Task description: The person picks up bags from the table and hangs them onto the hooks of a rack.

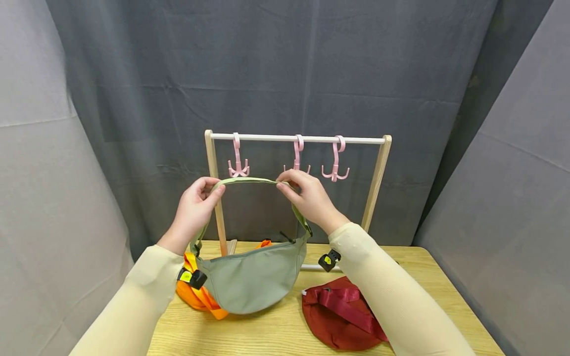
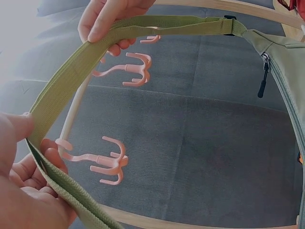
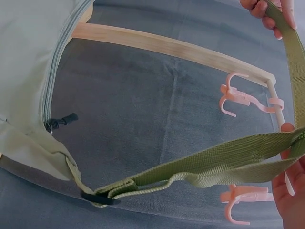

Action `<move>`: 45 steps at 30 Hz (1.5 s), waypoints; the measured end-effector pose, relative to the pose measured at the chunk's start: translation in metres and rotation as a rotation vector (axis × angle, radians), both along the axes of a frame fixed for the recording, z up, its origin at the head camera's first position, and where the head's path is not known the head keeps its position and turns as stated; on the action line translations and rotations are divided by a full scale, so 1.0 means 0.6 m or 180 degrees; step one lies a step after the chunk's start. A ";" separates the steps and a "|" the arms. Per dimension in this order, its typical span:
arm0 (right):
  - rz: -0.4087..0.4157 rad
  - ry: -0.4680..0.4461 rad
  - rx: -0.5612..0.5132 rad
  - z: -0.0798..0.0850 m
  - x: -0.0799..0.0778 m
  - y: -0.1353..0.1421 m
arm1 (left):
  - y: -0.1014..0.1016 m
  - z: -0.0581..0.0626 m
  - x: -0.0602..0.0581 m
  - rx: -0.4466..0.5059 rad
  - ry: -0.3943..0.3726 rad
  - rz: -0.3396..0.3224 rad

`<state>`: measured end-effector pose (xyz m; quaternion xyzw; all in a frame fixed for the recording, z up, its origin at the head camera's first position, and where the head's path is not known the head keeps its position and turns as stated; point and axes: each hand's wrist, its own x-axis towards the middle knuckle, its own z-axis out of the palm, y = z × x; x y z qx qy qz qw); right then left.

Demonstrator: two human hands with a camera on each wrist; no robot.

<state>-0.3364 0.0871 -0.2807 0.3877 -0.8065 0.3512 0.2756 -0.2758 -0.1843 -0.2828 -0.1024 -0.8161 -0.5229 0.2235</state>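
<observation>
A sage-green waist bag point(image 1: 256, 279) hangs by its green strap point(image 1: 249, 180) in front of the rack. My left hand point(image 1: 196, 207) pinches the strap's left side between thumb and fingers. With thumb and fingertips, my right hand point(image 1: 307, 195) pinches it on the right. Between the hands the strap spans almost level. In the left wrist view the bag's zipper pull point(image 2: 263, 78) dangles at one end of the zip. A dark buckle point(image 3: 100, 197) joins strap and bag in the right wrist view. Behind the hands are pink hooks point(image 1: 335, 160), one partly hidden by my right hand.
The rack has a white rail point(image 1: 267, 138) and wooden posts point(image 1: 376, 180), standing on a wooden table point(image 1: 267, 336). A dark red bag point(image 1: 340, 316) lies at the right, under my right forearm. An orange bag point(image 1: 196, 296) lies partly behind the green one. Grey curtains point(image 1: 285, 64) surround the table.
</observation>
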 end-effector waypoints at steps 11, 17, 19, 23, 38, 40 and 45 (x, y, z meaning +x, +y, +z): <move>-0.0180 0.0027 -0.0139 0.000 -0.011 -0.014 | 0.004 0.007 -0.010 0.0167 -0.0057 0.0013; -0.0291 0.0001 -0.0172 0.002 -0.018 -0.022 | 0.021 0.043 0.022 0.0259 -0.0117 0.0033; -0.0303 0.0000 -0.0206 0.002 -0.020 -0.025 | 0.018 0.037 0.011 0.0322 -0.0097 0.0032; -0.0342 -0.0030 -0.0257 0.002 -0.024 -0.029 | 0.008 0.019 -0.021 0.0423 -0.0086 0.0043; -0.0460 -0.0030 -0.0340 0.004 -0.037 -0.039 | 0.008 0.014 -0.053 0.0434 0.0080 0.0232; -0.0464 -0.0034 -0.0356 0.004 -0.039 -0.041 | 0.008 0.014 -0.056 0.0446 0.0069 0.0252; -0.0525 -0.0050 -0.0360 0.005 -0.042 -0.048 | 0.006 0.012 -0.061 0.0492 0.0033 0.0280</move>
